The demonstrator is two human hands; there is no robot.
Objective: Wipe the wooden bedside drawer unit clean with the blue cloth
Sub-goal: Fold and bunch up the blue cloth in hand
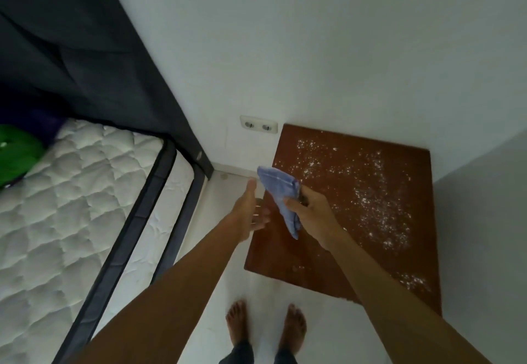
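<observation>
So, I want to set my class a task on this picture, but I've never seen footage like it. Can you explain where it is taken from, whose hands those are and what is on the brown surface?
There is no machine here. One camera worn on a person's head looks down, so both arms are that person's own, with their bare feet below. The right hand grips a blue cloth above the wooden drawer unit, whose top is scattered with white specks. The left hand is open near the cloth and holds nothing. A mattress lies to the left, and a wall socket sits by the unit's far corner.
</observation>
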